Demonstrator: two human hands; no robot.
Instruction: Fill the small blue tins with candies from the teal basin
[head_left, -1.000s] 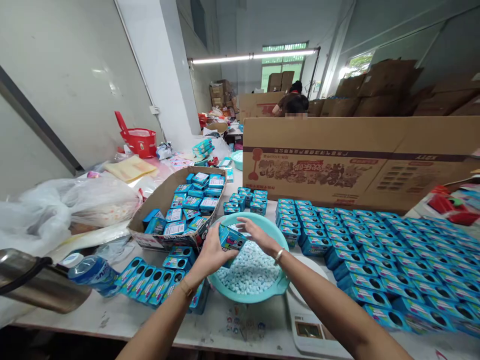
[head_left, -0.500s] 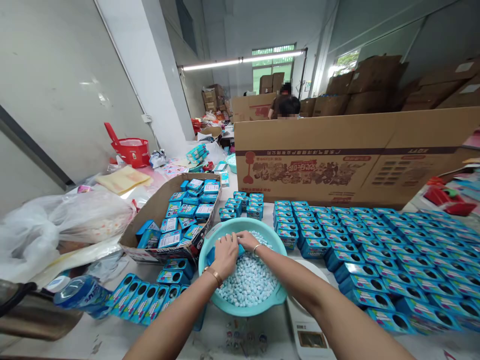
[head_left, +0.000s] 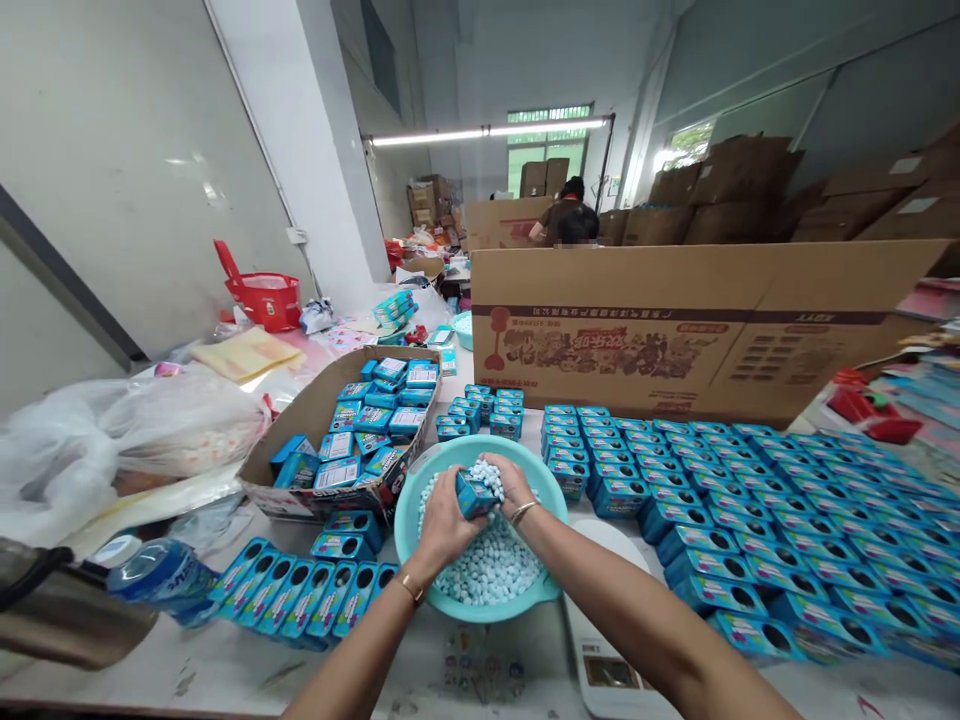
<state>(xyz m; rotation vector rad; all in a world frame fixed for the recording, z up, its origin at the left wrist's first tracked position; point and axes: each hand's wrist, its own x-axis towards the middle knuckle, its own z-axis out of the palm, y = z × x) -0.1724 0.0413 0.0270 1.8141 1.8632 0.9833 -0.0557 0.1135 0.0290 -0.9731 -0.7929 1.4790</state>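
My left hand grips a small blue box, held tilted over a turquoise plastic basin. Against the box's upper end my right hand is cupped around a heap of small white and pale blue pellets. Some of them spill over the box's edge. More loose pellets fill the basin under both hands. The basin stands on a white table. Whether any pellets are inside the box cannot be seen.
A carton of blue boxes is left of the basin, with a row of boxes before it. Many boxes stand at right, beside a white scale. A bottle lies left. People are behind a large cardboard sheet.
The blue box has come up out of the pellets in my left hand. My right hand has turned and now holds a heap of pellets at the box's end.
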